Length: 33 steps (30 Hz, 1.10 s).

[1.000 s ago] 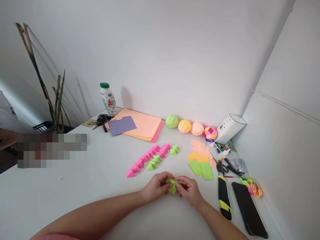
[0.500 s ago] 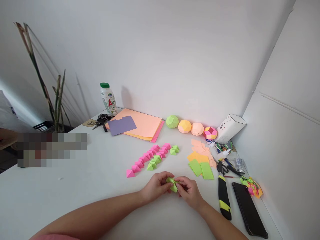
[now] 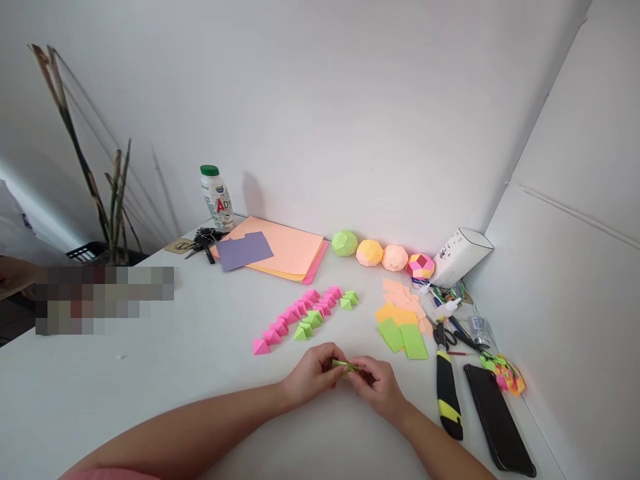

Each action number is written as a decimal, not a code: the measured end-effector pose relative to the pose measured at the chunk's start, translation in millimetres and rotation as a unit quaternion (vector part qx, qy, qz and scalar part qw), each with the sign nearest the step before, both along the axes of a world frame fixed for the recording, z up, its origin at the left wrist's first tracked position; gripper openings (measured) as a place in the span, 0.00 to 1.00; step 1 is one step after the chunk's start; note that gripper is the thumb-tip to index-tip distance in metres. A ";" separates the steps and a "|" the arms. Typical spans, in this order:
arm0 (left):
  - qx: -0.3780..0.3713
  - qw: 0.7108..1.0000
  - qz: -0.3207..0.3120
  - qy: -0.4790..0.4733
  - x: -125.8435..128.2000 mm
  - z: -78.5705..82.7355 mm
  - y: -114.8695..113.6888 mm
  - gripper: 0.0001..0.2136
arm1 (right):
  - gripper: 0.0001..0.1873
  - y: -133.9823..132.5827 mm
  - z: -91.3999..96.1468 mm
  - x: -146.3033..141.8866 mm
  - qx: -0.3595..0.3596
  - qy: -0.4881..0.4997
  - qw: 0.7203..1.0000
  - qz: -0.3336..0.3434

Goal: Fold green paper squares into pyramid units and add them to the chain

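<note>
Paper runs lengthwise left-right between 2 hands.

Green paper between my left fingers and right fingers: mostly hidden by them, a thin edge showing; fold shape cannot be read. Left forearm and right forearm both run out at the bottom edge; only a sliver of my pink sleeve is in view. Pixelated patch over the far left of the worktop: contents unreadable. Pale bundle: cut by the left edge, unidentified. Writing on peach ball: too small to read; same for the finer print on the bottle. Orange sheet: largely covered by the peach sheet.
</note>
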<state>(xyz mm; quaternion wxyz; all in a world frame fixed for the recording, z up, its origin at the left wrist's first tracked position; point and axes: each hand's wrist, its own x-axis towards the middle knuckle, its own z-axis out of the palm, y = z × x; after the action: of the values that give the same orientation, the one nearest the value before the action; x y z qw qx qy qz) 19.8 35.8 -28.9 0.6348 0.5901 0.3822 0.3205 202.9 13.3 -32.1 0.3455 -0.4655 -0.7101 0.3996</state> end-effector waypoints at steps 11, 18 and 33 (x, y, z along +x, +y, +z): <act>0.052 0.998 0.002 0.031 -1.6 3.3 -1.7 0.12 | 0.09 1.2 1.1 -2.3 -0.019 0.014 1.000 -0.020; 0.049 0.998 -0.002 0.026 -0.9 2.0 -1.8 0.11 | 0.09 2.1 -0.9 -1.6 -0.043 0.018 0.999 -0.021; 0.130 0.991 -0.011 0.007 -3.1 -8.3 -2.0 0.10 | 0.08 3.5 -1.2 -2.0 -0.080 0.051 0.995 -0.033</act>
<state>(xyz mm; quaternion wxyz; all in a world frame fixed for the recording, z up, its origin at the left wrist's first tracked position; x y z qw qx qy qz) 16.8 33.8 -37.2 0.5536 0.6738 0.3354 0.3564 200.8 16.8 -33.3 0.3557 -0.4937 -0.6419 0.4666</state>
